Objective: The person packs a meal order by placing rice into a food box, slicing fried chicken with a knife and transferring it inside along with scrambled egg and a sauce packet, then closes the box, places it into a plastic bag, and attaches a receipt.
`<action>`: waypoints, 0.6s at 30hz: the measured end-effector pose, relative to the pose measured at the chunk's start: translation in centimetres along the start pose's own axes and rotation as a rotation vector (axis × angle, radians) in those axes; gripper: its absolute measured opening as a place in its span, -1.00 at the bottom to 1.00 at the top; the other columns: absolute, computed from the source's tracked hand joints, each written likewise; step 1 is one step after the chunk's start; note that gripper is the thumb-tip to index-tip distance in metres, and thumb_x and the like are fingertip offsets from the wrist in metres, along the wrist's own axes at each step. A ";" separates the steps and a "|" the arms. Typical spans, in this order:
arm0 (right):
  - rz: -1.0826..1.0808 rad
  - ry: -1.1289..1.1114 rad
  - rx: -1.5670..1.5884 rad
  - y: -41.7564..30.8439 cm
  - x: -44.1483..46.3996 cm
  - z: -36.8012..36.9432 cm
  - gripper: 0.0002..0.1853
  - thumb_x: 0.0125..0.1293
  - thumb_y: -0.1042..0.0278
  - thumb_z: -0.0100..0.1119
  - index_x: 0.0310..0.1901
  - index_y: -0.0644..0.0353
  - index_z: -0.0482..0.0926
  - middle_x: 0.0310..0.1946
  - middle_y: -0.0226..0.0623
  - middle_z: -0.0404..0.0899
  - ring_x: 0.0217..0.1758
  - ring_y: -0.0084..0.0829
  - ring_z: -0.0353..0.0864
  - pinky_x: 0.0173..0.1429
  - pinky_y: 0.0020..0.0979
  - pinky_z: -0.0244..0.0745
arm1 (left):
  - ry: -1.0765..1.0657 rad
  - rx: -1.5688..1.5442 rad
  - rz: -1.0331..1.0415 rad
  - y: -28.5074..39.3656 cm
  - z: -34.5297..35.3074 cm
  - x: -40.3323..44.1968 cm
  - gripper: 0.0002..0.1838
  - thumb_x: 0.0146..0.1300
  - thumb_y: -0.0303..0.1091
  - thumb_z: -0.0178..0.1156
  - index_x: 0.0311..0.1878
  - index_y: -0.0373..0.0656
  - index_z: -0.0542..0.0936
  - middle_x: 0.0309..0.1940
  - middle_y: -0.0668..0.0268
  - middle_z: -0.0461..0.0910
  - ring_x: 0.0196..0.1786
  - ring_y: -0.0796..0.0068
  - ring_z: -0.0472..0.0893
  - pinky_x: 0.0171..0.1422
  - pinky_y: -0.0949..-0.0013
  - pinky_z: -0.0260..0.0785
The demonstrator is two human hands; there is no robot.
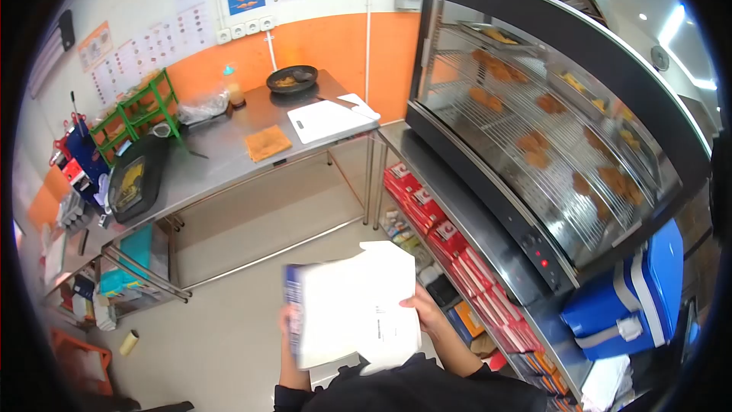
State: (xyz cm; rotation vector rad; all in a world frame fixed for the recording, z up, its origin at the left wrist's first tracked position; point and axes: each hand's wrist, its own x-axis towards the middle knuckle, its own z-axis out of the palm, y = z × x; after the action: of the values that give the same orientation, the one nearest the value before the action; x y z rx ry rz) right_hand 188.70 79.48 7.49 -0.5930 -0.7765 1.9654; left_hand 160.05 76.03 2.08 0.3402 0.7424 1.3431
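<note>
A white cardboard box [343,313] with a dark blue side and small printing is held low in front of my body. Flaps stick out at its upper right and bottom edges, and its left part is smeared by motion. My left hand [287,326] grips the blue side, most of its fingers hidden behind the card. On the opposite edge, my right hand [418,310] holds the box with the thumb on the white face and the other fingers underneath, out of sight.
A glass heated display cabinet [526,118] with fried pieces stands right, above shelves of red boxes [450,244]. The steel table [229,172] bears a white cutting board [324,120], black pan [292,80], orange cloth [267,143] and green rack [137,111]. A blue bag [633,297] sits right.
</note>
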 end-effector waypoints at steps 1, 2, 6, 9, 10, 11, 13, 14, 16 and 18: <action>0.004 -0.015 0.002 -1.7 2.1 2.2 -0.24 0.21 0.43 0.23 0.37 0.24 0.03 0.17 -0.15 0.39 0.26 -0.37 0.34 0.28 -0.29 0.31 | 0.061 -0.040 0.061 1.2 -0.1 1.3 -0.45 0.04 -0.24 0.25 0.10 -0.27 0.41 -0.18 0.15 0.55 -0.13 0.31 0.58 -0.06 0.27 0.48; -0.026 0.056 -0.140 -3.0 4.3 4.4 -0.24 0.22 0.41 0.23 0.37 0.21 0.03 0.20 -0.13 0.35 0.26 -0.34 0.35 0.26 -0.25 0.34 | 0.095 -0.058 0.100 2.3 0.1 2.7 -0.45 0.04 -0.23 0.25 0.10 -0.26 0.41 -0.18 0.16 0.55 -0.14 0.32 0.57 -0.07 0.27 0.48; -0.637 0.078 -1.373 -1.5 14.2 6.3 -0.45 0.36 0.27 0.09 0.32 0.10 0.18 0.32 -0.11 0.14 0.23 -0.25 0.38 0.18 -0.22 0.40 | 0.143 -0.058 0.154 5.0 2.0 8.0 -0.46 0.05 -0.19 0.24 0.08 -0.25 0.41 -0.18 0.18 0.54 -0.15 0.34 0.57 -0.08 0.29 0.47; -0.306 -0.091 -1.153 -1.0 19.3 6.4 -0.57 0.38 0.14 0.03 0.17 0.21 0.41 0.16 0.03 0.34 0.20 -0.13 0.43 0.18 -0.24 0.39 | 0.192 -0.038 0.174 6.8 2.2 10.4 -0.47 0.06 -0.16 0.23 0.07 -0.23 0.42 -0.18 0.20 0.53 -0.17 0.35 0.57 -0.09 0.31 0.47; 0.069 -0.153 -0.629 -0.5 20.7 6.8 -0.58 0.39 0.09 0.00 0.10 0.23 0.49 0.03 0.13 0.47 0.16 -0.05 0.48 0.17 -0.27 0.41 | 0.220 -0.029 0.184 7.6 2.2 10.7 -0.47 0.06 -0.15 0.23 0.07 -0.23 0.42 -0.18 0.21 0.53 -0.17 0.36 0.57 -0.09 0.32 0.47; 0.101 -0.194 -0.627 -0.5 22.0 7.2 -0.58 0.39 0.09 0.00 0.10 0.23 0.49 0.03 0.13 0.47 0.16 -0.05 0.48 0.17 -0.27 0.41 | 0.236 -0.024 0.210 8.4 2.3 11.4 -0.47 0.06 -0.14 0.22 0.06 -0.22 0.42 -0.17 0.21 0.53 -0.17 0.37 0.57 -0.09 0.32 0.47; -0.061 -0.276 -1.266 -1.4 25.5 7.5 -0.64 0.38 0.13 -0.01 0.04 0.19 0.53 -0.28 0.16 0.58 -0.05 0.08 0.57 0.04 -0.23 0.49 | 0.222 0.010 0.264 10.5 2.4 13.8 -0.47 0.07 -0.12 0.22 0.05 -0.21 0.42 -0.17 0.22 0.52 -0.18 0.38 0.57 -0.10 0.33 0.47; -0.059 -0.320 -1.263 -1.3 27.5 7.2 -0.64 0.38 0.13 -0.01 0.04 0.19 0.53 -0.28 0.16 0.58 -0.05 0.08 0.57 0.04 -0.23 0.49 | 0.107 0.096 0.169 10.9 0.1 15.6 -0.32 0.06 -0.22 0.22 0.27 -0.25 0.31 0.06 0.19 0.52 0.04 0.37 0.56 0.11 0.34 0.43; -0.022 -0.155 -1.770 -0.5 31.6 6.4 -0.71 0.36 0.16 -0.01 -0.04 0.12 0.57 -0.37 0.04 0.61 -0.22 0.10 0.60 -0.10 -0.09 0.51 | 0.160 0.262 0.664 14.5 1.4 18.0 -0.20 0.11 -0.34 0.24 0.41 -0.25 0.12 0.30 0.16 0.30 0.41 0.27 0.21 0.47 0.22 -0.05; -0.034 -0.272 -1.863 -1.1 35.0 7.4 -0.72 0.35 0.16 -0.01 -0.09 0.12 0.58 -0.37 0.00 0.62 -0.24 0.06 0.61 -0.14 -0.05 0.50 | 0.276 0.742 0.850 20.1 0.9 18.0 -0.26 0.14 -0.30 0.22 0.39 -0.22 0.18 0.30 0.15 0.32 0.42 0.22 0.20 0.48 0.17 -0.06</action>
State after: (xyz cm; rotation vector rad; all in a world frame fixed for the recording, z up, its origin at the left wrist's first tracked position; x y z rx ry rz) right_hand 167.91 108.55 9.99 -1.2429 -2.6775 0.7262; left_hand 146.37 97.91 10.07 1.1727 1.4199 1.8830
